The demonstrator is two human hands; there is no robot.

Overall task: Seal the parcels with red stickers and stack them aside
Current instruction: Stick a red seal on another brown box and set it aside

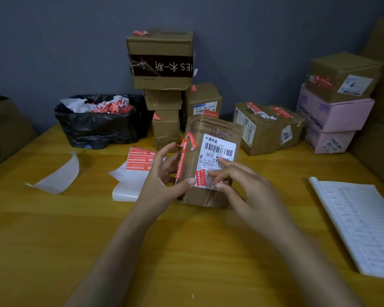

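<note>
A brown cardboard parcel [208,138] with a white barcode label stands tilted on the yellow table [186,251]. My left hand [162,178] grips its left edge, thumb on the front face. A long red sticker [182,160] hangs down that left edge, partly loose at the top. My right hand [242,187] presses its fingertips on a smaller red sticker [200,178] low on the parcel's front. A sheet of red stickers [140,160] lies on white backing just left of the parcel.
A stack of sealed brown boxes [162,60] stands behind. More brown and pink boxes [333,114] sit at the right. A black bag [98,127] holds sticker scraps. A loose backing paper [58,176] lies left, a lined notebook [359,227] right.
</note>
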